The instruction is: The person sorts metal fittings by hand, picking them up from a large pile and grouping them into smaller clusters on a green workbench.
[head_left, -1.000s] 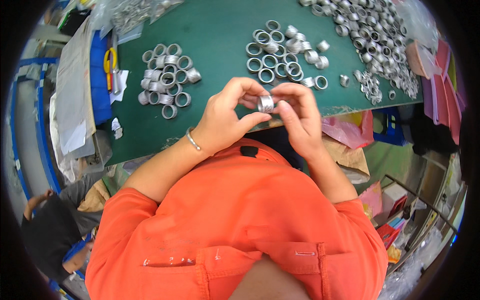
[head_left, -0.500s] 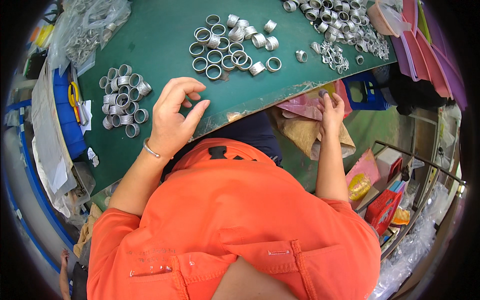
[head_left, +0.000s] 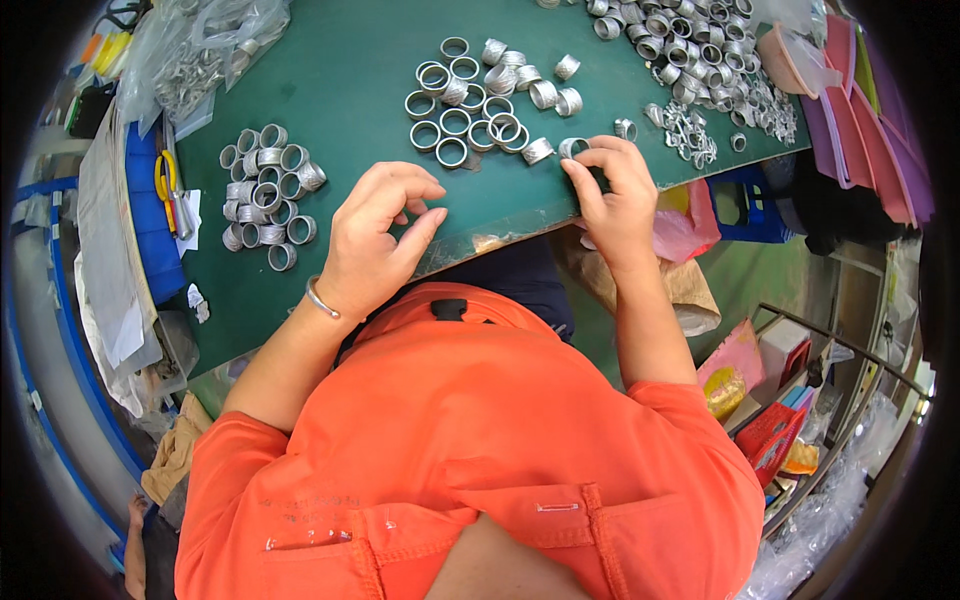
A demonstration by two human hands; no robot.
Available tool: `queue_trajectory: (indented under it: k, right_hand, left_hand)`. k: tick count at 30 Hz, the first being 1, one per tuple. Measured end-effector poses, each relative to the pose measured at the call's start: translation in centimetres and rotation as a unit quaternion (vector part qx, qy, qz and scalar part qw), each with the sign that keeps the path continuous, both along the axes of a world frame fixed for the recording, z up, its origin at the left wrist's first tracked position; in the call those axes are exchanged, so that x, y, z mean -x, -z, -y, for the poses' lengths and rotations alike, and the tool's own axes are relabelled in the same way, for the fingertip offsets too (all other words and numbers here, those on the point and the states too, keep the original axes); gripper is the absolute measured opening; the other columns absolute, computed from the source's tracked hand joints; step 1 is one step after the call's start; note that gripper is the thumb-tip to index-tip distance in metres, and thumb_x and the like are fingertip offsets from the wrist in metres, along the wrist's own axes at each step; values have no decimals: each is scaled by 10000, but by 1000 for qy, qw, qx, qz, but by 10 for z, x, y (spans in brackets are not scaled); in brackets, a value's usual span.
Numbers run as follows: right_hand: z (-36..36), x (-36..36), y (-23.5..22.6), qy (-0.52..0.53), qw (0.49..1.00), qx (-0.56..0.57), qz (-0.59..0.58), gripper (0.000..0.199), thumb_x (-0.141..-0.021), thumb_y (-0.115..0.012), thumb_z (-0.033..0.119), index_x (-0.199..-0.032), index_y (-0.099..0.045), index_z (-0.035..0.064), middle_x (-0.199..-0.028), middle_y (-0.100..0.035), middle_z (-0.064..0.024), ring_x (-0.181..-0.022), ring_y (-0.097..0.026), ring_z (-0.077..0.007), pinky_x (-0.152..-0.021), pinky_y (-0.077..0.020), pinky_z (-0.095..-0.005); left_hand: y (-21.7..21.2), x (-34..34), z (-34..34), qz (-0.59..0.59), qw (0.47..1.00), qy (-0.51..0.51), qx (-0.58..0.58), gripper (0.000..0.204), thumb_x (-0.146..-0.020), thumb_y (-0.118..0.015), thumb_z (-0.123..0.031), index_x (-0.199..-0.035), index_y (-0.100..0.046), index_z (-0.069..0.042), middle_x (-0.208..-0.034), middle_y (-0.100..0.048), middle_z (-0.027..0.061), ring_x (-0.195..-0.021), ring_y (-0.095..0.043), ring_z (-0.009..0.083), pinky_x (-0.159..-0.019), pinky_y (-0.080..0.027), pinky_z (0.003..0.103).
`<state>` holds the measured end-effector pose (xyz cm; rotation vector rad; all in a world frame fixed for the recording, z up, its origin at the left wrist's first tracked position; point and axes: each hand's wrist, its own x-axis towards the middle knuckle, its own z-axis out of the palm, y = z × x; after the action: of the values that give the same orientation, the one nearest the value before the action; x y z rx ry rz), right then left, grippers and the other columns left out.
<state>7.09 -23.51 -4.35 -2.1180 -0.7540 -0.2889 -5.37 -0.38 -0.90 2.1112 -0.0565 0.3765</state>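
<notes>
My right hand [head_left: 618, 195] reaches over the front edge of the green table, thumb and forefinger closed at a silvery metal ring [head_left: 573, 148]. The fingers partly cover that ring. To its left, my left hand [head_left: 378, 225] hovers by the table edge, fingers loosely curled and thumb apart, with nothing in it. Beyond both hands lies a loose group of similar wide rings [head_left: 454, 122], some standing on their rims, others on their sides. A tighter cluster of rings [head_left: 268, 195] sits left of my left hand.
At the far right is a large heap of rings [head_left: 690, 50], with small metal pieces [head_left: 690, 135] before it. Pink and purple bins [head_left: 870, 130] stand beyond. A blue tray [head_left: 150, 210] holds yellow-handled scissors [head_left: 165, 180]. Below the edge hangs a pink bag [head_left: 685, 230].
My right hand has come up and left from beside the table to the ring. The small dark thing at its fingertips no longer shows. The whole view has shifted slightly.
</notes>
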Motion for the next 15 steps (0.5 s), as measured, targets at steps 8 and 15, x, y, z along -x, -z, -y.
queue_trajectory:
  k: [8,15]
  right_hand:
    - [-17,37,-8,-159,863,-370,-305,465,-762,-634,-159,-1114,-397,32,-1174,-542,-182,-1003,-593,-201,-867,-493,-310]
    - [-38,56,-19,-214,938,-225,-152,350,-825,-550,-144,-1127,-456,5,-1183,-519,-161,-1087,-557,-214,-904,-488,-323]
  left_hand:
    - [5,-3,10,-147,957,31,247,290,-833,-659,23,-1102,-553,10,-1021,-613,88,-856,-610,121,-728,-495,228]
    - [5,-8,26,-119,898,74,416,517,-813,-711,-33,-1243,-425,-23,-1024,-630,107,-910,-633,148,-787,-537,265]
